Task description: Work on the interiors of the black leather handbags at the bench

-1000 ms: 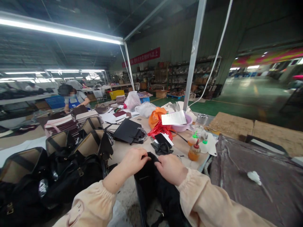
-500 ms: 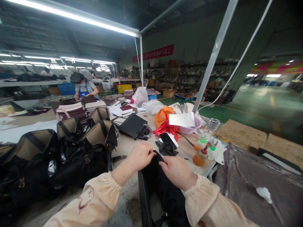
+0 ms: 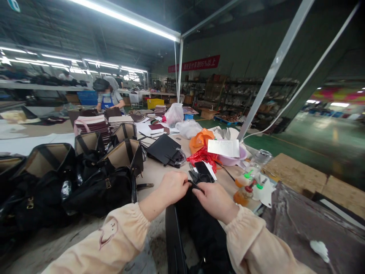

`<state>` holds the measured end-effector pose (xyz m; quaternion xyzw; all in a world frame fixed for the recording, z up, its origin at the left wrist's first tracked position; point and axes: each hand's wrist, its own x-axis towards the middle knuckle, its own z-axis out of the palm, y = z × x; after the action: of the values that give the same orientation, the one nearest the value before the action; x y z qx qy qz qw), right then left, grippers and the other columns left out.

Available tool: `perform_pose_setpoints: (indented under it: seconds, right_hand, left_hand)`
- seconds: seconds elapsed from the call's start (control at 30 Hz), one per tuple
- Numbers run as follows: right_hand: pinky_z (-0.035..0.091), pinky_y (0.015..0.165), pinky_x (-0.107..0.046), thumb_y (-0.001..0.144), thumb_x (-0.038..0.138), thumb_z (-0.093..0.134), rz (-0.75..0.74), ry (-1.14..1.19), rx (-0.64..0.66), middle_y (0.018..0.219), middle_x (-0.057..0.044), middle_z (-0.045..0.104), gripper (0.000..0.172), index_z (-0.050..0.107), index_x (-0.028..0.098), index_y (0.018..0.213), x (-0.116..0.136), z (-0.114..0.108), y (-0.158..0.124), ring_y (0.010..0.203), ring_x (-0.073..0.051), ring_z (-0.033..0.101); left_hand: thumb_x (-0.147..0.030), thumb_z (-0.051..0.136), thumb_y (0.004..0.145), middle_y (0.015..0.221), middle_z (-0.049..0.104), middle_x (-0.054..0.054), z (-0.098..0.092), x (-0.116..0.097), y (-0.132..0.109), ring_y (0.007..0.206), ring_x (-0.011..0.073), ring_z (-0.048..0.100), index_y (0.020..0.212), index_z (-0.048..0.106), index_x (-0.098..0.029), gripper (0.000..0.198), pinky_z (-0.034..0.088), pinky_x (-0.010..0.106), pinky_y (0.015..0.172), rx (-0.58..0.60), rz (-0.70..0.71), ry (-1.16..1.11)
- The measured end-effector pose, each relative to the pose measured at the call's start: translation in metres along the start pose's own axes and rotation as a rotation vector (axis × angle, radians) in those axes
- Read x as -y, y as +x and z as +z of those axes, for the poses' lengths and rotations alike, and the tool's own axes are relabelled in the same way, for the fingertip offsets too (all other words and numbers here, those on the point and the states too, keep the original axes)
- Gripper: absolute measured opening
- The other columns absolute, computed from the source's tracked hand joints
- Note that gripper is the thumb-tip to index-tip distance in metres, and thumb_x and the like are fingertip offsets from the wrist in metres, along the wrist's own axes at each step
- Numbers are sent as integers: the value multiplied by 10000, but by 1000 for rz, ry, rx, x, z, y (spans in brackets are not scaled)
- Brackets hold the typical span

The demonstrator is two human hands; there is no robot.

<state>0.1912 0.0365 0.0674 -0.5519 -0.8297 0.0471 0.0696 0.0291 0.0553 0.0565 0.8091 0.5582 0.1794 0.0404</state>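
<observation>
A black bag [image 3: 207, 232] lies in front of me at the table's near side, its far end rising between my hands. My left hand [image 3: 174, 186] pinches the bag's far edge from the left, fingers curled over it. On the other side, my right hand [image 3: 215, 198] grips the same edge, thumb and fingers pressed together close to the left fingertips. A stiff black strip [image 3: 173, 239], seemingly part of the bag, runs along its left side. Just beyond my hands is a small pile of black pieces [image 3: 203, 174].
Several black bags with tan linings [image 3: 119, 186] crowd the left. Glue bottles [image 3: 242, 194] with orange liquid stand at right, near a purple basin [image 3: 234, 158] and an orange bag [image 3: 201, 140]. A metal post [image 3: 276, 68] rises behind them. A person [image 3: 110, 99] works across the table.
The camera view has turned slightly left, so the surroundings shift right. Both hands keep their hold on the bag's edge, which now sits lower and more folded between the fingertips.
</observation>
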Motion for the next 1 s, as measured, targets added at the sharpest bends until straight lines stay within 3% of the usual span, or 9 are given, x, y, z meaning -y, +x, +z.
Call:
perform_pose_setpoints:
  seconds: [0.5,0.73,1.0]
  right_hand:
    - [355,594,-264,876,374,366,-15,-123,30,739,-60,665,362,640,190,727,3,-4,20,719,-189,611]
    - [363,640,-258,882,356,368,2,-96,14,767,-49,661,332,631,198,753,0,-1,16,761,-178,607]
    - [357,638,-257,878,346,373,8,-113,22,796,-49,655,311,618,193,763,1,0,13,771,-173,603]
  left_hand:
    - [-282,498,769,685,637,39,7,4,3,664,181,577,693,615,-184,171,355,264,566,-32,3,2]
    - [-322,544,752,715,647,7,6,16,-2,671,145,563,703,627,-200,156,362,242,592,-14,65,-152]
    - [-352,510,769,709,654,33,6,11,-2,673,168,572,700,638,-188,219,363,257,586,12,-14,-67]
